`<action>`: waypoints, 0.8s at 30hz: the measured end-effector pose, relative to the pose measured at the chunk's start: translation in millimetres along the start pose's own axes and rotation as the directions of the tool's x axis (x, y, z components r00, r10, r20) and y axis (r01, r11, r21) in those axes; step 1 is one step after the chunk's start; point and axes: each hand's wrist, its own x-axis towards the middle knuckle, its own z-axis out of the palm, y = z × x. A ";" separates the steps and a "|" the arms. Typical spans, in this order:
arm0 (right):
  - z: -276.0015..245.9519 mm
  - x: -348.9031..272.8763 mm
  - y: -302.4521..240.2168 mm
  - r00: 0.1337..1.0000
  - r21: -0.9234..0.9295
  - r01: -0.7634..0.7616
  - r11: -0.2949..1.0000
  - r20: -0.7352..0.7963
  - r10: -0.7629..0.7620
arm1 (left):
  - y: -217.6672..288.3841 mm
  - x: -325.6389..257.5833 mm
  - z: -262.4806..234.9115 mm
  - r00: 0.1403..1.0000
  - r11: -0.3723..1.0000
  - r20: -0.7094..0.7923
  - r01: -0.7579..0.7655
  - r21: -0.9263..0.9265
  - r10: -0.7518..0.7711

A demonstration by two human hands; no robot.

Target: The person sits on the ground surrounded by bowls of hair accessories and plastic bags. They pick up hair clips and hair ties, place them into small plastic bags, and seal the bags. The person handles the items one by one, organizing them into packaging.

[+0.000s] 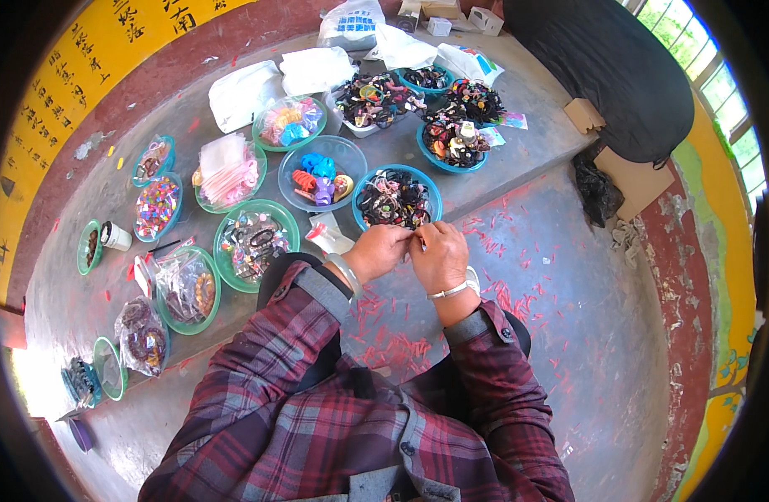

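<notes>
Fingers [429, 238]: bent, tips of left hand [379, 253] and right hand [441, 258] meeting; whether they grip something small, I cannot tell.
Blue bowl [437, 206]: just beyond the fingertips, heaped with dark hair ties [391, 199].
Green basin [292, 227]: left of the fingers.
Red scraps [503, 298]: scattered rightward.

This looks like a makeshift craft workspace: bowls [438, 201] of trinkets [393, 197] crowd a concrete ledge [527, 144] beside a painted wall [33, 167].
</notes>
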 end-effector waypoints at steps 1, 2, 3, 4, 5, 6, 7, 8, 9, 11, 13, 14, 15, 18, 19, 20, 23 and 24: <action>0.5 0.2 -0.1 1.000 0.009 -0.003 1.000 -0.010 0.003 | 0.2 -0.4 0.0 1.000 1.000 -0.006 0.006 -0.011 -0.006; 0.5 0.4 -0.4 1.000 0.020 -0.006 1.000 -0.020 0.006 | 0.7 -0.6 0.4 1.000 1.000 -0.013 0.013 -0.022 -0.013; 0.3 0.5 -0.8 1.000 0.031 -0.009 0.999 -0.029 0.010 | 1.1 -1.0 0.4 1.000 0.999 -0.019 0.019 -0.033 -0.020; -0.2 1.0 -0.7 0.999 0.041 -0.011 0.999 -0.039 0.013 | 1.7 -0.7 -0.1 1.000 0.999 -0.017 0.022 -0.032 -0.023; -0.9 1.6 -0.6 0.999 0.069 -0.021 0.997 -0.043 0.024 | 2.8 -0.3 -1.1 1.000 0.999 -0.016 0.026 -0.031 -0.026; -1.9 2.3 -0.5 0.998 0.098 -0.030 0.995 -0.046 0.035 | 3.4 0.1 -2.0 0.999 0.999 -0.014 0.029 -0.029 -0.030; -1.9 2.7 -0.5 0.998 0.126 -0.040 0.991 -0.046 0.046 | 2.4 0.2 -2.4 0.999 0.999 -0.014 0.033 -0.022 -0.034; -0.9 3.0 -0.1 0.997 0.160 -0.055 0.986 -0.051 0.064 | 1.0 0.4 -2.9 0.999 0.999 -0.014 0.038 -0.015 -0.038; 1.0 3.1 0.7 0.995 0.194 -0.070 0.978 -0.055 0.082 | 0.0 0.3 -3.5 0.999 0.999 -0.015 0.042 -0.009 -0.042; 3.3 2.6 4.0 0.990 0.266 -0.117 0.957 -0.042 0.133 | 2.4 1.2 -4.3 0.998 0.998 -0.014 0.059 -0.001 -0.059; 5.0 2.2 6.8 0.982 0.339 -0.179 0.924 -0.002 0.191 | 5.2 1.7 -5.8 0.996 0.996 -0.009 0.087 0.002 -0.087; 4.5 2.5 7.5 0.982 0.351 -0.179 0.919 0.004 0.189 | 6.4 1.9 -6.5 0.994 0.994 -0.005 0.106 0.002 -0.106; 3.6 2.9 8.3 0.982 0.362 -0.178 0.915 0.010 0.187 | 7.5 2.0 -7.0 0.992 0.992 0.000 0.125 0.001 -0.125; 2.1 4.2 9.9 0.991 0.334 -0.127 0.934 -0.006 0.137 | 10.4 1.1 -7.2 0.990 0.992 -0.055 0.128 -0.007 -0.129; 1.9 4.5 10.0 0.993 0.314 -0.102 0.944 -0.017 0.113 | 10.4 0.7 -5.9 0.991 0.996 -0.096 0.092 -0.020 -0.093; 1.3 5.2 9.6 0.996 0.296 -0.073 0.952 -0.033 0.087 | 10.1 0.5 -4.0 0.989 0.998 -0.138 0.054 -0.032 -0.058; -1.3 6.5 8.4 0.997 0.256 -0.020 0.967 -0.064 0.037 | 11.1 1.0 -5.9 0.989 0.996 -0.116 0.091 -0.022 -0.093; -1.7 6.3 8.4 0.997 0.255 -0.022 0.967 -0.063 0.039 | 11.5 1.3 -6.9 0.988 0.992 -0.084 0.128 -0.010 -0.128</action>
